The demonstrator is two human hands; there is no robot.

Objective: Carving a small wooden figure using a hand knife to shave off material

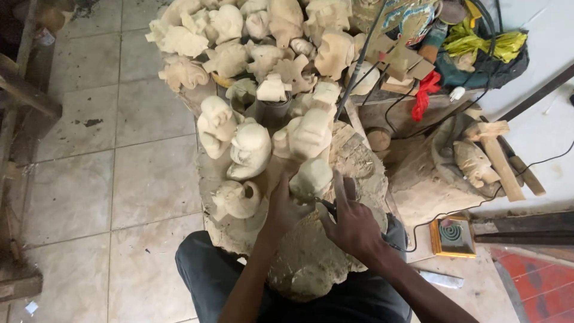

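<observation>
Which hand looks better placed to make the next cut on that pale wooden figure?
Probably the right hand: it grips a dark tool touching the carving. The left hand holds the carving from below.

One view only, from a camera worn on the person's head. It looks steeply down and forward over the person's own lap and forearms. Nearest the lens, at bottom centre, sit the left hand [281,209] and right hand [353,224], close enough to fill the lower middle. Beyond them the wood block [359,155] takes the centre, and the heap of pale carvings [251,42] runs to the top edge, farthest away. The tiled floor [89,149] fills the left side; a wooden mallet [499,158] lies at right. No second view, so nothing is shared.
</observation>
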